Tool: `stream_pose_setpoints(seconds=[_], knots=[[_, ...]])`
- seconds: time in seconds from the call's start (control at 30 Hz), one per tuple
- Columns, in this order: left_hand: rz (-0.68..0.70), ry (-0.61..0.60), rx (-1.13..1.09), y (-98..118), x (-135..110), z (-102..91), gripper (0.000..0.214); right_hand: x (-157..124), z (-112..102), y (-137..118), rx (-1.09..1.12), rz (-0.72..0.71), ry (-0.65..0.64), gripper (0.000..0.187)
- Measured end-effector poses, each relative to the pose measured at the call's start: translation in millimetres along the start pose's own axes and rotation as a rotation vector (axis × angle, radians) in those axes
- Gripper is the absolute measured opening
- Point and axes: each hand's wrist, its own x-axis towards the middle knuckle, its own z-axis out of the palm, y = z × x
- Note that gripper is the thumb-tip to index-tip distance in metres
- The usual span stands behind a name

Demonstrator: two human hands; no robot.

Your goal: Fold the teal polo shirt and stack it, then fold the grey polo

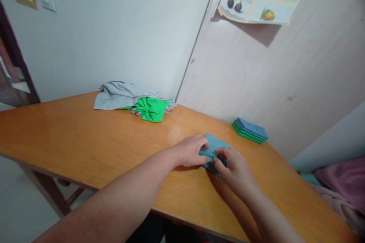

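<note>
A light blue folded cloth [217,143] lies on the wooden table in front of me, its layers showing along the near edge. My left hand [194,151] grips its left side, fingers curled over the top and thumb at the near edge. On the opposite side, my right hand [232,163] pinches the near right edge between thumb and bent fingers. Part of the cloth is hidden under both hands, so its exact kind does not show.
Against the wall lies a loose heap with a grey cloth [122,97] and a bright green cloth [152,109]. A neat stack of folded blue and green cloths [251,130] sits at the table's back right. Pink fabric [343,180] is beyond the right edge.
</note>
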Motion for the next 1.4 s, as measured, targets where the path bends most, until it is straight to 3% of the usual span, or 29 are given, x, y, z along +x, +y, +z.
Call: stream_pose_setpoints(seconds=[0.1,0.27,0.53,0.73,0.97,1.1,1.27,1.4], knots=[[0.017,0.004,0.009,3,0,5.1,0.029,1,0,-3,-0.019,0.017,-0.043,0.013],[0.021,0.026,0.062,3,0,12.1,0.027,1,1,-10,-0.082,0.048,-0.005,0.013],[0.008,0.029,0.077,-2,0,18.7,0.022,-12,6,-8,-0.025,-0.13,0.036,0.016],[0.011,0.055,0.049,-1,-1,17.3,0.023,-18,7,-4,-0.009,-0.137,0.01,0.018],[0.028,-0.055,0.071,-2,-3,9.7,0.009,-26,6,-1,0.056,-0.131,0.003,0.017],[0.016,-0.045,0.102,-4,-3,12.2,0.011,-30,4,3,0.075,-0.14,-0.018,0.018],[0.025,-0.063,0.108,0,-4,6.2,0.008,-33,0,8,0.172,-0.087,-0.047,0.02],[0.02,0.022,0.127,7,-3,0.7,0.005,-32,-10,17,0.293,0.083,0.064,0.021]])
